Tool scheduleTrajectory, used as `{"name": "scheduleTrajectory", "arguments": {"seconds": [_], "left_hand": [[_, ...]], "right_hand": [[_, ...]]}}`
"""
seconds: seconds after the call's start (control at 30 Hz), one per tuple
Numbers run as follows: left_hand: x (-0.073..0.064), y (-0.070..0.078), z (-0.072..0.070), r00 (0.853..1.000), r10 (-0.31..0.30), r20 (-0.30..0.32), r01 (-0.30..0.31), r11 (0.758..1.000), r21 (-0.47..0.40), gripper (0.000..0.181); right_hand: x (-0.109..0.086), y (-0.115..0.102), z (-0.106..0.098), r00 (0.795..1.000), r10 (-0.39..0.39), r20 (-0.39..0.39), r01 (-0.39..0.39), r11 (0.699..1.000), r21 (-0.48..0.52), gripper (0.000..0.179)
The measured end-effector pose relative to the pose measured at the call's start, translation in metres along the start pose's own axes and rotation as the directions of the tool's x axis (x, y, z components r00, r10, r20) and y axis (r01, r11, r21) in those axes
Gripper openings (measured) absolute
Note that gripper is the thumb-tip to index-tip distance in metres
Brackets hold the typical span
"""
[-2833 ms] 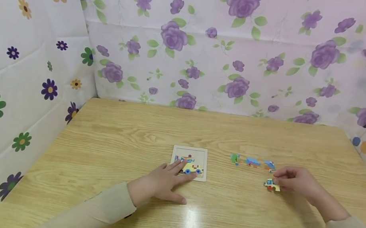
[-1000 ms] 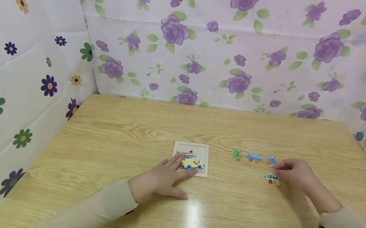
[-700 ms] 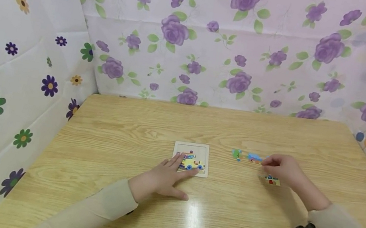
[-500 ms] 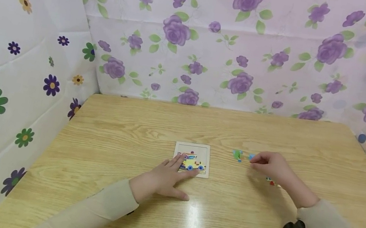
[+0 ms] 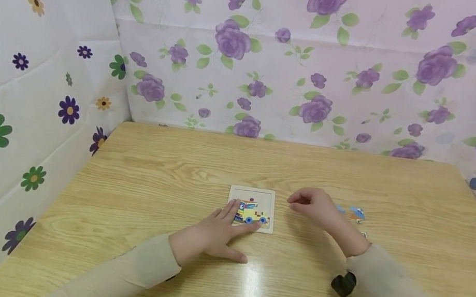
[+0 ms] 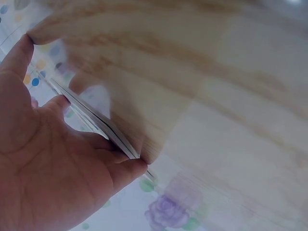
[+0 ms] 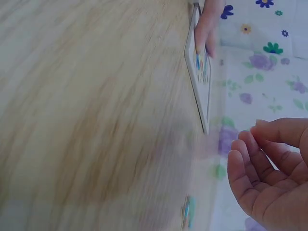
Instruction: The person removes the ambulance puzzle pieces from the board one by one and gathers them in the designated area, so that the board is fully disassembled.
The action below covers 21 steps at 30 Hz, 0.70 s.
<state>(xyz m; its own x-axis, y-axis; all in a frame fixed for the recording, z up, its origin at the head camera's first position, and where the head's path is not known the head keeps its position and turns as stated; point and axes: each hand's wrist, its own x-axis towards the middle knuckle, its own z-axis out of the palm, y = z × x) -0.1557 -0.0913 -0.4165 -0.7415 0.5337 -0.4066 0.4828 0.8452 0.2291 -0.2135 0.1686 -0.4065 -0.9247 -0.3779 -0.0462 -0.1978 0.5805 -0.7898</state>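
Note:
A square puzzle tray [image 5: 267, 194] lies on the table, showing a yellow vehicle picture with blue wheels. My left hand [image 5: 216, 232] rests on its lower left part, fingers spread. In the left wrist view the left hand's fingers [image 6: 126, 172] lie along the tray [image 6: 96, 115]. My right hand [image 5: 315, 207] is above the table just right of the tray, fingers loosely curled, thumb and index tips close together. No piece shows between them. In the right wrist view a green and blue puzzle piece [image 7: 189, 211] lies on the table below that hand.
Right of my right hand lies a blue and orange puzzle piece [image 5: 356, 214]. Bits of two more show, a blue piece [image 5: 340, 208] and a pale piece [image 5: 364, 235], partly hidden by the hand and wrist. Flowered cloth [image 5: 258, 68] hangs behind the wooden table [image 5: 167, 178].
My right hand has moved left from the pieces toward the tray, uncovering the blue and orange piece and hiding the green one in the head view. My left hand stays on the tray.

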Motion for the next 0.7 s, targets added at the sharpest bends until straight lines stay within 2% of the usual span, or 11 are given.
{"name": "scheduleTrajectory", "arguments": {"seconds": [0.17, 0.37, 0.7], "left_hand": [[0.001, -0.001, 0.001, 1.0, -0.001, -0.01, 0.001, 1.0, 0.018, 0.08], [0.002, -0.002, 0.002, 1.0, 0.004, -0.016, -0.004, 0.999, 0.045, 0.08], [0.0, -0.001, 0.001, 1.0, -0.002, -0.019, 0.003, 0.999, 0.054, 0.08]], "right_hand": [[0.014, -0.008, 0.018, 1.0, -0.008, 0.024, 0.007, 1.0, 0.019, 0.017], [0.028, -0.015, 0.034, 0.999, -0.024, 0.033, 0.024, 1.0, -0.004, 0.017], [0.035, -0.019, 0.05, 0.995, -0.045, 0.088, 0.05, 0.997, -0.057, 0.023]]}}
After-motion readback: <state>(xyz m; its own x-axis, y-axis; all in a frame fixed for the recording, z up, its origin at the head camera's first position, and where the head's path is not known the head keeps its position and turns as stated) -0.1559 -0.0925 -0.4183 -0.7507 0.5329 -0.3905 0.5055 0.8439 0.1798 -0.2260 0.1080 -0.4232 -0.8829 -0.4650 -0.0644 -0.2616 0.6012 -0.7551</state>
